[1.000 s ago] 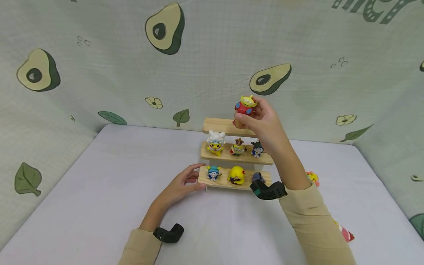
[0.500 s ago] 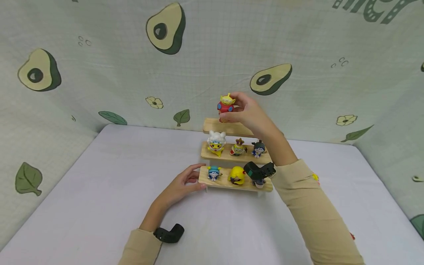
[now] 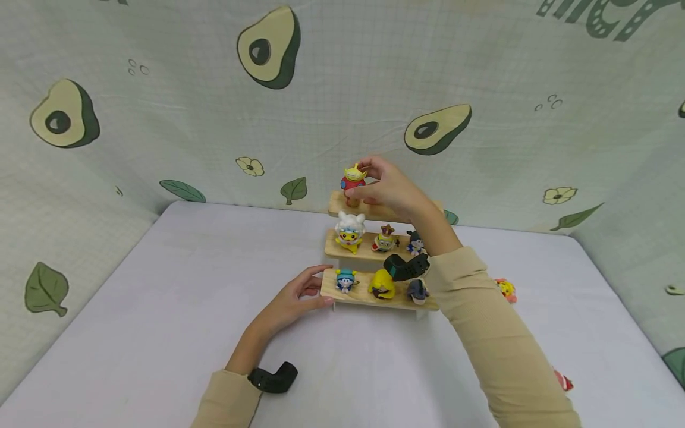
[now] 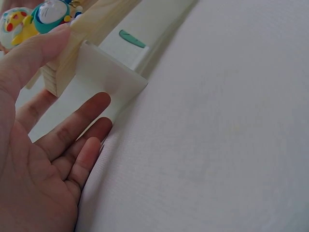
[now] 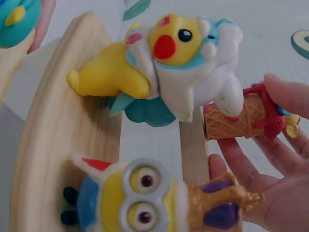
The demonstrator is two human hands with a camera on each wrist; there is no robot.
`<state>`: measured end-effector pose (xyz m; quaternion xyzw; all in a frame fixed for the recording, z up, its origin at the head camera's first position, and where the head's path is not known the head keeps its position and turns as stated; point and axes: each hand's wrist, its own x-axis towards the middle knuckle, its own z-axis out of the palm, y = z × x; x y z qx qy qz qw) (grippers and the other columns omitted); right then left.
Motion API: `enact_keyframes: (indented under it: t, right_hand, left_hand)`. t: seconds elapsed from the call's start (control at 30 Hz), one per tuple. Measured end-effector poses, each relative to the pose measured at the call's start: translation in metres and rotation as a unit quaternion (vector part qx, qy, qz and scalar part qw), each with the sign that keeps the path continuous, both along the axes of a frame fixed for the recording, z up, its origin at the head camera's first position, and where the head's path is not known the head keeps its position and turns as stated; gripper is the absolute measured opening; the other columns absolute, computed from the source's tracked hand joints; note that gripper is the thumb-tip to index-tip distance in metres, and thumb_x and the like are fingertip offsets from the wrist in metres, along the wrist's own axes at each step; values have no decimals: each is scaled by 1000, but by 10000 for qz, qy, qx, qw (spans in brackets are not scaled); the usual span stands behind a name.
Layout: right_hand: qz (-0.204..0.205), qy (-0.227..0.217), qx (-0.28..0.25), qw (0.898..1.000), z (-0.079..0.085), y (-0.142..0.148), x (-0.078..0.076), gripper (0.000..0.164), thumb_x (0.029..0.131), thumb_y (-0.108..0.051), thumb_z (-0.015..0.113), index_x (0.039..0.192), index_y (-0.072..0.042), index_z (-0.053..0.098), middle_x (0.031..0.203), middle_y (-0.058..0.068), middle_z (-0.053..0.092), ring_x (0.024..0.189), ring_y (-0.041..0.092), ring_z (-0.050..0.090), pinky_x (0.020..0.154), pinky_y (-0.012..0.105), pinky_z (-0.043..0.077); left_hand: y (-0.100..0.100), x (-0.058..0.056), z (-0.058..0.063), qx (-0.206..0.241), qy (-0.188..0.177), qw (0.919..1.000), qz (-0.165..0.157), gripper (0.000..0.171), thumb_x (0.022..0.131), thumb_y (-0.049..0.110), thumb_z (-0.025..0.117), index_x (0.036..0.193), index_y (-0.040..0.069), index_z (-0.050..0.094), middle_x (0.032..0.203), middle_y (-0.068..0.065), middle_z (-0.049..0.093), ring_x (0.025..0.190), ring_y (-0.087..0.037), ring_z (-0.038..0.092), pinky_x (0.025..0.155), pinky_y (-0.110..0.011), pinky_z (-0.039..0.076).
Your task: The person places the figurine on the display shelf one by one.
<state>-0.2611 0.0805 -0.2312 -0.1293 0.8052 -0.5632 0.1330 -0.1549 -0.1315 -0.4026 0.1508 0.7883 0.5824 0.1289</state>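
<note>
My right hand (image 3: 387, 189) pinches a yellow three-eyed alien figurine (image 3: 352, 178) with a red body and a waffle-cone base. In the right wrist view, the cone (image 5: 231, 116) meets the top board at its left end. My left hand (image 3: 291, 299) holds the left end of the lowest board of a three-tier wooden display shelf (image 3: 355, 299), thumb at the front edge and index finger behind; its other fingers lie loosely near the white support (image 4: 108, 72). The middle board carries a yellow figurine in a white hood (image 3: 350, 232), a crowned minion (image 3: 384, 239) and a dark-haired figurine (image 3: 415, 242).
On the lowest board are a blue-capped figurine (image 3: 345, 280), a yellow-hooded figurine (image 3: 382, 284) and a grey-blue figurine (image 3: 417, 291). To the right, a yellow-and-pink figurine (image 3: 505, 289) and a red-and-white object (image 3: 563, 380) lie on the white tablecloth (image 3: 160, 309). An avocado-print cloth (image 3: 342, 89) hangs behind.
My right hand has carried the alien figurine leftward, then lowered it to the left end of the top board. The left hand stays where it was.
</note>
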Motion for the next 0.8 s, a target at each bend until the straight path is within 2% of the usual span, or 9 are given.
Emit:
enact_keyframes:
  t: [0.2, 0.5, 0.8]
  right_hand:
    - [15, -103, 151, 9998, 2, -4, -3, 52, 81, -8, 70, 125, -9, 42, 127, 10, 51, 109, 22, 51, 90, 39, 47]
    - [213, -10, 308, 9993, -6, 5, -4, 59, 82, -1, 68, 133, -7, 38, 128, 17, 51, 118, 27, 49, 102, 41, 39]
    - [285, 24, 671, 9973, -7, 1, -8, 62, 83, 4, 64, 138, -7, 37, 126, 19, 51, 116, 31, 51, 99, 39, 42]
  left_hand:
    - [1, 0, 0, -38, 22, 10000, 8, 64, 82, 26, 71, 138, 25, 41, 120, -7, 60, 112, -19, 54, 98, -41, 40]
    - [1, 1, 0, -112, -184, 9996, 161, 63, 81, 31, 72, 136, 31, 42, 124, -6, 58, 114, -19, 53, 100, -40, 40]
    - [1, 1, 1, -101, -174, 9997, 157, 63, 81, 30, 72, 136, 32, 42, 122, -5, 59, 114, -19, 53, 100, -40, 39]
